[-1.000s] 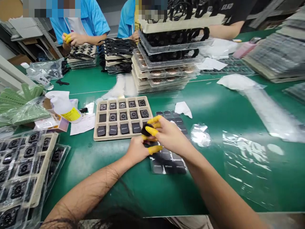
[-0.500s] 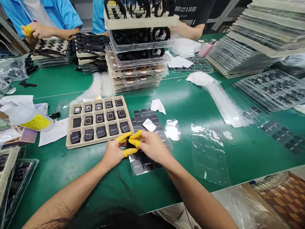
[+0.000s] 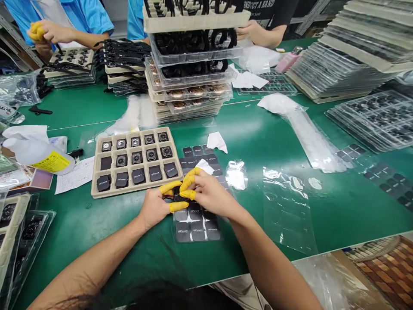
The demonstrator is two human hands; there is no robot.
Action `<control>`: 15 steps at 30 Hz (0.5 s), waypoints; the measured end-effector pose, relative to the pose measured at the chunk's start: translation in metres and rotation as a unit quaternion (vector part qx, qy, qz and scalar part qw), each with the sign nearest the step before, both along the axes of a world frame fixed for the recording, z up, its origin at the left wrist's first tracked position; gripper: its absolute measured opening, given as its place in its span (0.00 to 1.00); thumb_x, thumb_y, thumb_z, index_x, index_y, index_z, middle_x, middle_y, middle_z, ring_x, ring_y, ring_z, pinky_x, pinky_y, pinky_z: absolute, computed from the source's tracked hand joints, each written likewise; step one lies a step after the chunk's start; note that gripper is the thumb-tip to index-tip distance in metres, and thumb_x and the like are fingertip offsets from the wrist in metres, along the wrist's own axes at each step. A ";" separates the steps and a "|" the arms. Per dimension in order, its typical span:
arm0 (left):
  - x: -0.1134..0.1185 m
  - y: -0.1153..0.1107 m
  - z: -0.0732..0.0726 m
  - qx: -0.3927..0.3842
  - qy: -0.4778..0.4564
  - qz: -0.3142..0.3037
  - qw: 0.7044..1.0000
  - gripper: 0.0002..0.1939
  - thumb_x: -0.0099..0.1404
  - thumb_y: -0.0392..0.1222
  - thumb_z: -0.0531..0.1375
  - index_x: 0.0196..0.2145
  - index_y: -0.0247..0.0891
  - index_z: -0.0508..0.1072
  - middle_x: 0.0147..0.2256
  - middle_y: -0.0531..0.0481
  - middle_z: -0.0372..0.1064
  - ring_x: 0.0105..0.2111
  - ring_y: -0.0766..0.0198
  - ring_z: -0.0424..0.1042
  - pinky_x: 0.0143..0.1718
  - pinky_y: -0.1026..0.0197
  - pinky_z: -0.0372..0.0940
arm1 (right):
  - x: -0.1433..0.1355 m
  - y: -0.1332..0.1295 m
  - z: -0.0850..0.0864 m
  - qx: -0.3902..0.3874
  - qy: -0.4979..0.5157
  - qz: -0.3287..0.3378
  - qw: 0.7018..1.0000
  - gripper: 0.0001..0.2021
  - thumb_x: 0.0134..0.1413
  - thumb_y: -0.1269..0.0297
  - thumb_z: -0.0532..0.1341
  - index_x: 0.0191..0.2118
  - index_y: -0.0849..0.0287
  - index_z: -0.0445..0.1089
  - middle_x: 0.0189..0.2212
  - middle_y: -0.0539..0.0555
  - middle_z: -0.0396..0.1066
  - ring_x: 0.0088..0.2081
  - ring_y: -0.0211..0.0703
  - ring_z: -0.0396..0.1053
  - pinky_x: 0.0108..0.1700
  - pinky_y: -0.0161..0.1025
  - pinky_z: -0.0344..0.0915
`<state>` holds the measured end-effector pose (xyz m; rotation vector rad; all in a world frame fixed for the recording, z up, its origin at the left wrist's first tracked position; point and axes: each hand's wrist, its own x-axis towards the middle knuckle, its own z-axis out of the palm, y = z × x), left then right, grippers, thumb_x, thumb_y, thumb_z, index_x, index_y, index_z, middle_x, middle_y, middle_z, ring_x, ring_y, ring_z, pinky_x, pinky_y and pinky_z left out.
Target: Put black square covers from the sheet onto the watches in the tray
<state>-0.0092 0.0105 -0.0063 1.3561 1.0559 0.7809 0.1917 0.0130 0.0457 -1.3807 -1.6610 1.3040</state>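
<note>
1. Head view: since a second ago, the dark watch body [image 3: 177, 193] has come away from over the near corner of the beige tray [image 3: 132, 188], at its 4 o'clock, and now sits just outside it, above the green desk [image 3: 135, 249].
2. Left hand [image 3: 153, 209], at 8 o'clock of the watch body, grasps it: yellow-covered fingers run along its far side and a covered thumb lies on the near side.
3. Right hand [image 3: 213, 193], at 3 o'clock, bends its yellow-tipped fingers over the watch face, tips close together; I cannot tell whether they pinch anything.
4. Beneath both hands lies a clear sheet of dark square labels [image 3: 195, 229], its near end reaching to 5 o'clock of the watch body.
5. At 10 o'clock stands the tray: sensor backs face up in its far two rows, and five lettered dark squares fill its near row.
6. Toward 2 o'clock, a white paper scrap [image 3: 205, 166] rests on the label sheet and another white piece [image 3: 217, 142] lies just beyond.
7. Farther out, a tall stack of trays [image 3: 190, 69] rises at 12 o'clock, and a bottle with a yellow label [image 3: 53, 160] lies toward 10 o'clock.
</note>
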 end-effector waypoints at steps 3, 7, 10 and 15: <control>0.001 0.000 0.003 -0.030 -0.017 0.020 0.999 0.34 0.47 0.44 0.76 0.52 0.36 0.78 0.36 0.47 0.82 0.37 0.56 0.80 0.46 0.54 0.77 | 0.033 0.011 0.005 -0.029 0.036 -0.077 0.996 0.11 0.51 0.57 0.66 0.37 0.57 0.74 0.34 0.54 0.74 0.33 0.43 0.71 0.34 0.41 0.70; 0.002 0.001 0.005 -0.039 -0.011 0.024 0.999 0.33 0.46 0.44 0.76 0.51 0.37 0.79 0.36 0.48 0.82 0.36 0.56 0.80 0.45 0.53 0.77 | 0.086 0.023 -0.001 -0.044 -0.244 -0.259 0.934 0.15 0.50 0.60 0.66 0.43 0.59 0.75 0.37 0.60 0.75 0.37 0.51 0.73 0.40 0.48 0.68; 0.002 0.001 0.004 -0.042 -0.019 0.022 0.999 0.34 0.46 0.43 0.76 0.52 0.37 0.79 0.37 0.47 0.82 0.37 0.55 0.80 0.46 0.53 0.77 | 0.093 0.026 -0.013 -0.033 -0.447 -0.307 0.840 0.20 0.54 0.62 0.64 0.52 0.63 0.73 0.46 0.70 0.71 0.44 0.61 0.71 0.44 0.55 0.67; 0.003 0.001 0.003 -0.043 -0.031 0.027 0.998 0.34 0.47 0.43 0.76 0.53 0.38 0.78 0.38 0.48 0.82 0.38 0.55 0.81 0.46 0.52 0.77 | 0.057 0.033 -0.031 0.178 -0.406 -0.151 0.884 0.15 0.61 0.62 0.60 0.51 0.57 0.74 0.45 0.64 0.70 0.49 0.57 0.66 0.50 0.51 0.65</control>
